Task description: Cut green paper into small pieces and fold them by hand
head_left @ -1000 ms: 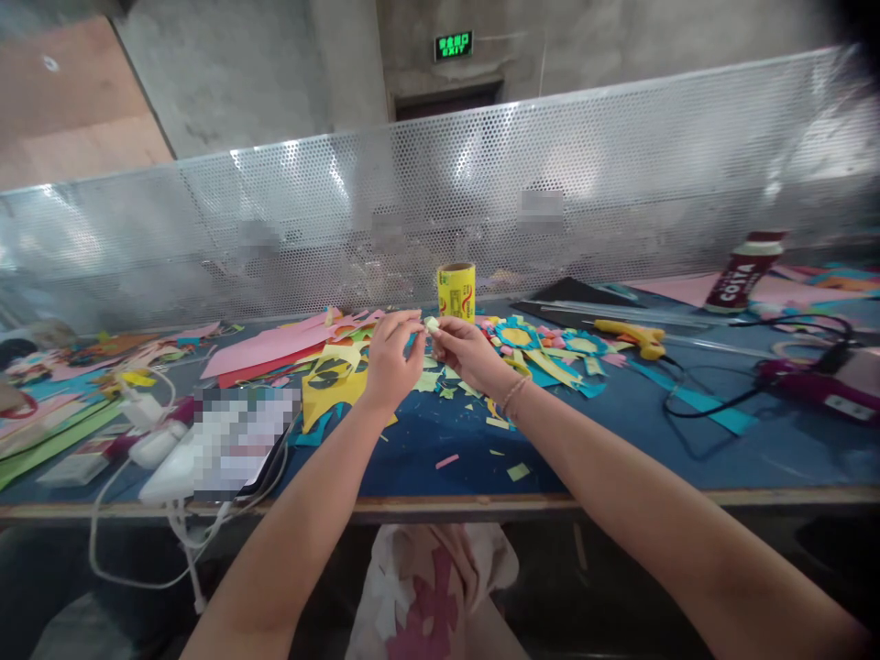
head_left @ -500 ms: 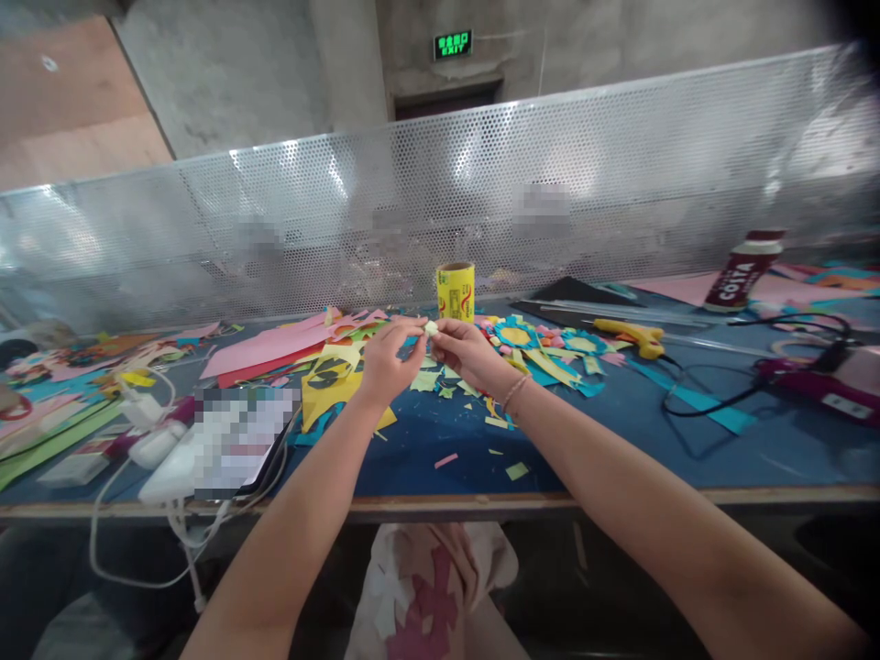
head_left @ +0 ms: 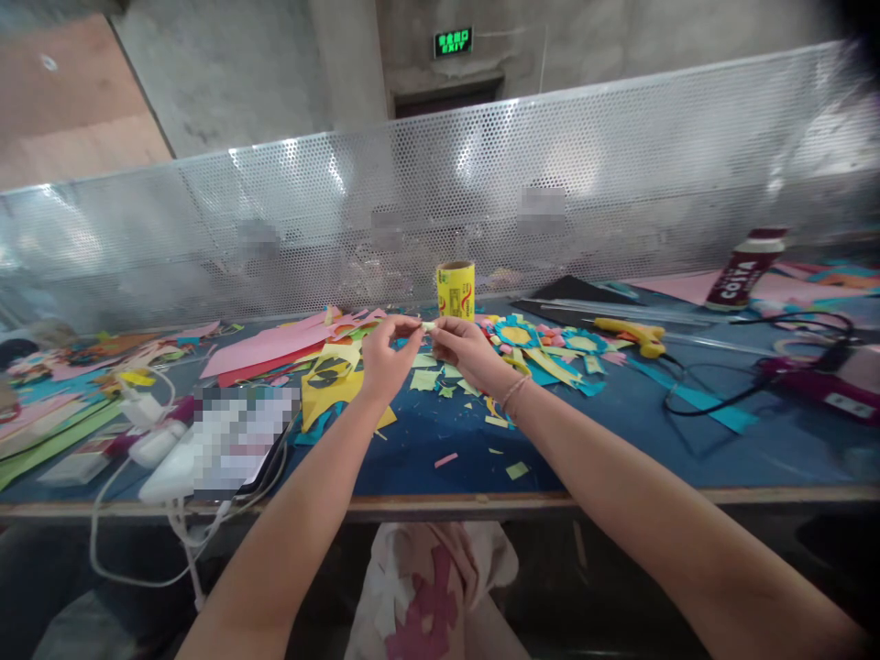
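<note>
Between the fingertips of both hands is a small pale green piece of paper (head_left: 428, 326), held above the table. My left hand (head_left: 391, 353) pinches its left side, and my right hand (head_left: 467, 350) pinches its right side. The fingers hide part of the piece, so its exact shape cannot be made out. Just behind the hands stands a yellow cardboard roll (head_left: 456, 289), upright. Pale green paper scraps (head_left: 424, 379) lie on the table below the fingers. Yellow paper with cut-out holes (head_left: 334, 399) is beside my left wrist.
Blue and yellow paper flowers (head_left: 515, 334) lie right of the hands. A yellow glue gun (head_left: 636, 336) with a black cable, a bottle (head_left: 746, 270) and a purple power strip (head_left: 842, 390) are farther right. At left are a phone (head_left: 265, 440), white cables and pink paper sheets (head_left: 275, 346).
The pale green piece now looks flatter and narrower between my fingertips, as if turned or folded. Both hands have stayed in nearly the same place.
</note>
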{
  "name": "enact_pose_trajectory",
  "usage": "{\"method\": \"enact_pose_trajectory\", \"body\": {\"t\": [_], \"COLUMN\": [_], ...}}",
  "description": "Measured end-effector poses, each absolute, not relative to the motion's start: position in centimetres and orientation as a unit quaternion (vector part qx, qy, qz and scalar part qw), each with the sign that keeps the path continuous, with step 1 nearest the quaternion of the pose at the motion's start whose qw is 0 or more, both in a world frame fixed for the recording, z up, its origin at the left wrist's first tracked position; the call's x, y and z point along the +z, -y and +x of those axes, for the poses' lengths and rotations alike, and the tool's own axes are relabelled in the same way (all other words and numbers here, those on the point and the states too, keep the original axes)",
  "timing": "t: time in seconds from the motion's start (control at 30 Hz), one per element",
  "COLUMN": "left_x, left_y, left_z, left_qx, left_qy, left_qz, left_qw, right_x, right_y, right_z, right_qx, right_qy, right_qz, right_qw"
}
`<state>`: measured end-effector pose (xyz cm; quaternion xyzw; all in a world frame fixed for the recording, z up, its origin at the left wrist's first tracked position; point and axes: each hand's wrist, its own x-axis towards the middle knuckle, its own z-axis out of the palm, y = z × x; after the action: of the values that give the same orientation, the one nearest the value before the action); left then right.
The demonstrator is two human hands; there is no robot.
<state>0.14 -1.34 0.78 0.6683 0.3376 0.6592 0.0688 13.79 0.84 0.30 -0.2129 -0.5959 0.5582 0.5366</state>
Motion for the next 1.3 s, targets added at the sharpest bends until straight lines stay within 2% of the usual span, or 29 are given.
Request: {"method": "enact_pose_trajectory", "body": {"t": [0.3,0.57,1.3], "left_x": [0.8,0.6,0.5], "left_y": [0.7,0.5,0.2], "left_z": [-0.1,0.0,-0.2], "left_qx": [0.659,0.651,0.607], "left_qy": [-0.362,-0.349,-0.424], "left_qz": [0.628,0.634,0.625], "left_qw": [0.199,0.23,0.25], "right_x": [0.4,0.7,-0.5], "right_y": [-1.0,-0.8,-2.3], "right_z": [14.1,13.7,13.6], "right_qx": [0.463,0.401,0.416], "right_qy": [0.652,0.667,0.646], "right_qz": [-0.237,-0.285,-0.305], "right_qw": [0.552,0.56,0.563]}}
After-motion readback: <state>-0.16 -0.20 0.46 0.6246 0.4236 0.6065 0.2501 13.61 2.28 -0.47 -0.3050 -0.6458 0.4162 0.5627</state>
